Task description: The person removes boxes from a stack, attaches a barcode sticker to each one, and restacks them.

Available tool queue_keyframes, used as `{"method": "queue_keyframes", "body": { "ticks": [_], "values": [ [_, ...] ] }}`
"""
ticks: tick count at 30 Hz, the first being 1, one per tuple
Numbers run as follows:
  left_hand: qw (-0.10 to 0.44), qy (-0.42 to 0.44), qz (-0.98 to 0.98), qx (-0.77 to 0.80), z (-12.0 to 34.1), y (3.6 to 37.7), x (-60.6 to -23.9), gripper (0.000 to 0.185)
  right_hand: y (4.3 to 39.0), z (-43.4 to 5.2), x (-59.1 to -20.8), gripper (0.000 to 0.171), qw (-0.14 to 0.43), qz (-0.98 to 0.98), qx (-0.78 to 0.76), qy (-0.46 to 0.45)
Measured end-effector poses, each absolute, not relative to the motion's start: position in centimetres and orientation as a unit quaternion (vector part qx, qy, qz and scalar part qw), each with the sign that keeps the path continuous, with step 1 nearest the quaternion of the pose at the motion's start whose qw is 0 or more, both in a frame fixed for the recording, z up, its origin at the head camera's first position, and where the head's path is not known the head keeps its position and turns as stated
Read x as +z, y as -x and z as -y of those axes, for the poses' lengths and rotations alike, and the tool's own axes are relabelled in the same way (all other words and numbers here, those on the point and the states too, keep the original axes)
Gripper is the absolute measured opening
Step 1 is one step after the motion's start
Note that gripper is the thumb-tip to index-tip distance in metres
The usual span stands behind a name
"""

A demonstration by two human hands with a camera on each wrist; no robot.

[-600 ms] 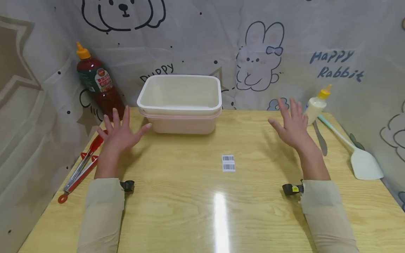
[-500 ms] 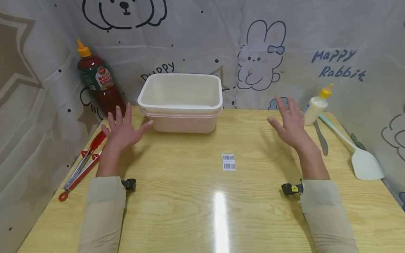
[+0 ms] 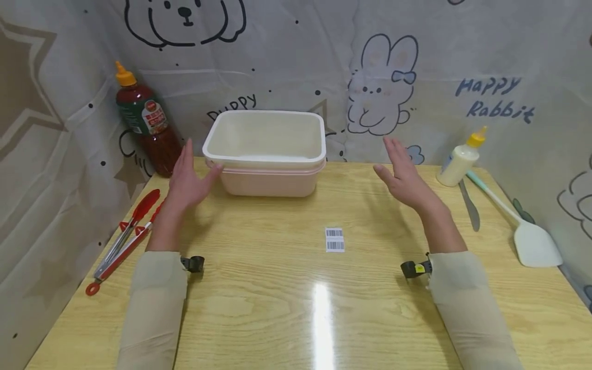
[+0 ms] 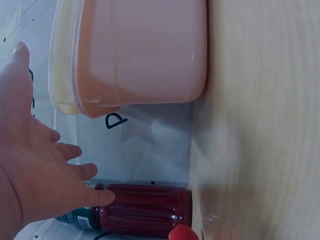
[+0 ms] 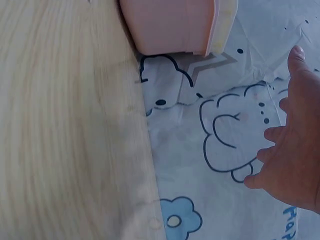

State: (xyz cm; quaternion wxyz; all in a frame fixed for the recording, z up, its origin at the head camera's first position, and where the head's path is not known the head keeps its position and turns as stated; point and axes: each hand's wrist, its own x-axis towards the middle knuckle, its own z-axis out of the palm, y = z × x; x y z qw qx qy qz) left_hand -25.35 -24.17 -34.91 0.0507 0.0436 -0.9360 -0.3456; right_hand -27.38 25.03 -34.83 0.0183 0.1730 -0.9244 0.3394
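In the head view, a white basin (image 3: 263,136) sits nested in a pink basin (image 3: 270,184) at the back of the table. My left hand (image 3: 188,180), fingers straight and thumb spread, is raised just left of the basins, its thumb overlapping their left edge in this view. Off to the basins' right, my right hand (image 3: 404,177) hovers with straight fingers and holds nothing. The left wrist view has my left hand (image 4: 45,155) beside the pink basin (image 4: 150,50). In the right wrist view, my right hand (image 5: 295,145) is apart from the pink basin (image 5: 170,25).
A large red sauce bottle (image 3: 150,128) and red-handled tongs (image 3: 125,239) are at the left. A small cream-coloured squeeze bottle (image 3: 459,163), a knife (image 3: 470,207) and a white spatula (image 3: 536,244) are at the right. A barcode label (image 3: 335,240) lies mid-table.
Both hands have moved inward toward the basins and turned, palms facing each other more. The basins and other things on the table have stayed in place.
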Motion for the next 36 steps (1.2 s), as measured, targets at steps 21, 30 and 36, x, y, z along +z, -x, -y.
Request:
{"method": "queue_keyframes", "body": {
  "ticks": [21,30,36],
  "values": [
    [0.003,-0.056,0.865,-0.498,25.1,28.1,-35.3,0.116,32.3,-17.2,-32.9,0.079,-0.078,0.885,0.432,-0.156],
    [-0.006,-0.022,0.852,-0.522,25.1,29.1,-35.4,0.115,34.7,-14.5,-31.2,0.068,-0.080,0.875,0.470,-0.085],
    [-0.017,0.004,0.849,-0.528,25.2,29.8,-35.4,0.108,35.5,-13.3,-30.6,0.069,-0.098,0.872,0.474,-0.074]
  ]
}}
